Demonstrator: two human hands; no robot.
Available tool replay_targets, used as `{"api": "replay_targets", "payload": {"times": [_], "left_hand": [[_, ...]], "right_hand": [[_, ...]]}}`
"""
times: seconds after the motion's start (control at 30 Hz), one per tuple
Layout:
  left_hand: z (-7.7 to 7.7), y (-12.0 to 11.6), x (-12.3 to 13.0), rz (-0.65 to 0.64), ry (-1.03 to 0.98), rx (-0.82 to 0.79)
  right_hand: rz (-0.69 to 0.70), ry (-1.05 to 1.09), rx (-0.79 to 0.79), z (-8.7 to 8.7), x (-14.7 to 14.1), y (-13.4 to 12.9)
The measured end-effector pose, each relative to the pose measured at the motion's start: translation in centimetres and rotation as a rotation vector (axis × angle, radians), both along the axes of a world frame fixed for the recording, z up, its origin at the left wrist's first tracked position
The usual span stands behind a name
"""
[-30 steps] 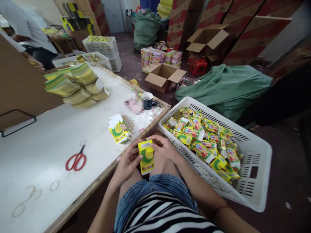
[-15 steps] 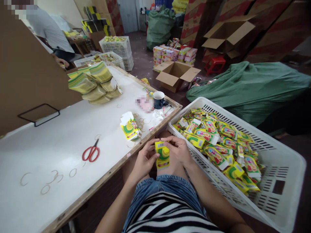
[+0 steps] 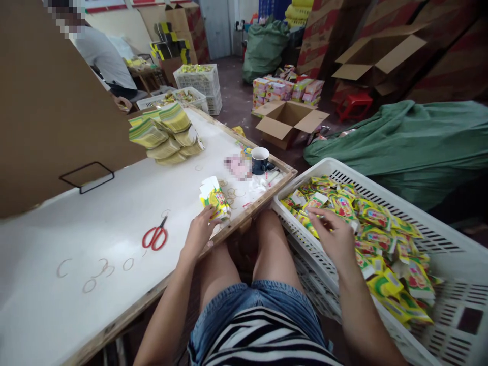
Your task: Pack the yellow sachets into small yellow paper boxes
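A small stack of flat yellow-green printed cartons (image 3: 215, 199) with white flaps lies near the table's edge. My left hand (image 3: 200, 233) reaches the near side of this stack, fingertips touching it and thumb apart from the fingers. Over the left side of a white plastic basket (image 3: 452, 249), my right hand (image 3: 336, 238) hovers with thumb and forefinger slightly apart; I see nothing held between them. Close to those fingertips a small carton (image 3: 317, 200) rests on the heap. Several filled yellow packs (image 3: 375, 216) fill much of the basket.
Red-handled scissors (image 3: 155, 236) and loose rubber bands (image 3: 128, 264) lie on the white table (image 3: 114, 229). A dark mug (image 3: 260, 163) stands at its right corner, bundled cartons (image 3: 168, 133) farther back. Beyond are an open cardboard box (image 3: 287, 122), a green sack (image 3: 404, 142) and a seated person (image 3: 104, 56).
My hands have parted from the carton they held together over my lap. The left has moved to the stack on the table, the right to the basket. The view has shifted slightly.
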State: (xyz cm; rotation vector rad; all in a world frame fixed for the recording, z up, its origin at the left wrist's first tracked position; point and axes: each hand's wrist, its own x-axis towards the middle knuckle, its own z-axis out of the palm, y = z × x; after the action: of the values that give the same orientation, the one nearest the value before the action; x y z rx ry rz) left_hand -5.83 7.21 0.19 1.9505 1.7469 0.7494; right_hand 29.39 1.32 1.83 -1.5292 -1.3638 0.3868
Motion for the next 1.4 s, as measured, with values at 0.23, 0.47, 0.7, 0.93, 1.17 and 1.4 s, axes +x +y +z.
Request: {"api": "replay_targets", "payload": {"times": [0.23,0.47,0.7,0.93,1.17,1.4], "left_hand": [[0.8,-0.6,-0.4,0.121,-0.059,0.071],[1.8,-5.0,2.7,0.027,-0.052,0.789],[0.8,-7.2,5.9,-0.486,-0.121,0.805],[1.3,-6.6,6.4,-0.141,-1.081,-0.073],[1.8,-6.7,7.4,-0.257,-1.333,-0.372],[1.8,-6.5,7.7,-0.188,-1.319,-0.344]], "right_hand": [[0.328,0.3,-0.164,-0.4,-7.4,0.5],[0.557,0.658,-0.225,0.6,-11.8,0.0],[0.517,0.824,-0.293,0.2,-11.2,0.4],[0.57,0.943,-0.346,-1.5,-12.1,-1.0],[0.507,0.943,-0.297,-1.6,-12.8,-1.1],[0.43,0.79,-0.321,-1.4,-12.5,-1.5]]}}
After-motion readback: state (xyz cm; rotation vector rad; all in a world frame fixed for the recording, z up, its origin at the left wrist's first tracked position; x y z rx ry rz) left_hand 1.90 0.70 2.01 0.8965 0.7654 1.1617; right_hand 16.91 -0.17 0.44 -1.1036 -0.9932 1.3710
